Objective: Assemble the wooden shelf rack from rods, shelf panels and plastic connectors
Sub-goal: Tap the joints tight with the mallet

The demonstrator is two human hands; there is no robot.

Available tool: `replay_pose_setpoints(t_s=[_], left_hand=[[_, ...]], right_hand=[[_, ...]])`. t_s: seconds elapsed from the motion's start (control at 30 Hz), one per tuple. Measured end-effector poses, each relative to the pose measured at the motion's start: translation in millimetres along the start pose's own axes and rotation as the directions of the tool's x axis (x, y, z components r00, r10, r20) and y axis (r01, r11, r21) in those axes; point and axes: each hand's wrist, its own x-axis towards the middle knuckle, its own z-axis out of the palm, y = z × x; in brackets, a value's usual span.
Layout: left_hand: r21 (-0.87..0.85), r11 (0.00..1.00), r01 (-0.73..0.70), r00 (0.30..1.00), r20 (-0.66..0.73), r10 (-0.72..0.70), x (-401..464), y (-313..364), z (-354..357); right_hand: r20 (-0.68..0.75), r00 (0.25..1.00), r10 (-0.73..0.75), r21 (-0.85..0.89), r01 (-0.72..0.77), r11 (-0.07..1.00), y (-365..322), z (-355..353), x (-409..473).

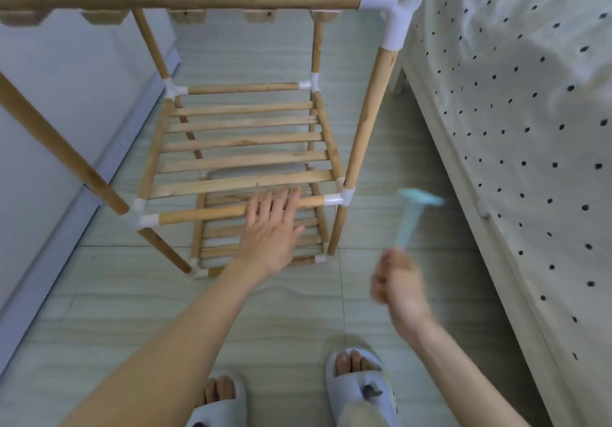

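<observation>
On the tiled floor beside the bed [516, 128], the rack [238, 148] is standing upright. Left hand [272, 228] is resting flat, fingers straight, on the front rod [205, 216] of the mid shelf. Right hand [399, 281] is gripping a blurred blue mallet [410, 214] w/ curled fingers, near the front-right connector [341, 197].

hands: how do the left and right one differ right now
The left hand is open, fingers straight, and lies flat across the front rod of the middle shelf; the right hand is curled round the handle of a light blue hammer, off the rack. The left hand is sharp in the picture; the right hand and hammer are blurred. The left hand is over the rack; the right hand is over bare floor beside the bed. Both are bare.
</observation>
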Motion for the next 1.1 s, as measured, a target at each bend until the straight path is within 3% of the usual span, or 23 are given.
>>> replay_pose_setpoints(t_s=[0.07, 0.2, 0.3, 0.37, 0.43, 0.57, 0.67, 0.7, 0.8, 0.93, 1.03, 1.1], left_hand=[[0.013, 1.0, 0.007, 0.999, 0.038, -0.007, -1.3, -0.3, -1.0], [0.0, 1.0, 0.006, 0.998, 0.068, -0.006, -2.6, -0.8, -3.0], [-0.009, 1.0, 0.027, 0.997, 0.07, -0.026, -2.2, 2.0, -3.5], [-0.017, 1.0, 0.023, 0.997, 0.077, -0.022, -3.3, 1.6, -5.4], [-0.022, 0.999, 0.023, 0.997, 0.08, -0.021, -2.8, 1.3, -5.7], [-0.024, 0.999, 0.032, 0.996, 0.081, -0.03, -3.6, 2.6, -6.7], [-0.031, 0.999, 0.023, 0.996, 0.086, -0.02, -4.5, 1.8, -9.1], [-0.033, 0.999, 0.024, 0.996, 0.088, -0.021, -4.8, 1.9, -9.5], [-0.033, 0.999, 0.029, 0.996, 0.083, -0.026, -5.1, 1.8, -9.3], [-0.037, 0.999, 0.027, 0.996, 0.085, -0.024, -5.7, 1.9, -10.1], [-0.034, 0.999, 0.032, 0.996, 0.087, -0.029, -5.8, 2.4, -9.9], [-0.034, 0.999, 0.03, 0.996, 0.088, -0.027, -5.7, 2.1, -10.3]], right_hand=[[0.107, 0.991, 0.075, -0.034, -0.072, 0.997, 8.4, 5.7, -4.1], [-0.175, 0.983, -0.047, 0.222, 0.086, 0.971, -9.1, 7.8, 5.6], [0.054, 0.996, 0.064, -0.006, -0.063, 0.998, 7.9, 28.0, -1.7], [-0.007, 0.998, 0.07, 0.035, -0.07, 0.997, 3.3, 26.3, 4.6], [-0.136, 0.989, 0.06, 0.228, -0.028, 0.973, -8.8, 17.9, 11.0], [0.084, 0.991, 0.104, 0.117, -0.113, 0.987, 4.0, 22.5, -1.5], [-0.1, 0.991, 0.084, 0.287, -0.052, 0.957, -2.7, 19.8, 4.4], [-0.097, 0.993, 0.068, 0.279, -0.039, 0.96, -2.5, 20.4, 4.8], [0.096, 0.99, 0.102, 0.104, -0.112, 0.988, 3.4, 28.0, -3.1], [-0.151, 0.986, 0.063, 0.328, -0.011, 0.945, -11.6, 23.2, 8.7], [0.019, 0.998, 0.067, 0.181, -0.07, 0.981, -4.4, 29.7, 0.7], [-0.057, 0.998, 0.033, 0.292, -0.015, 0.956, -10.0, 26.9, 6.8]])
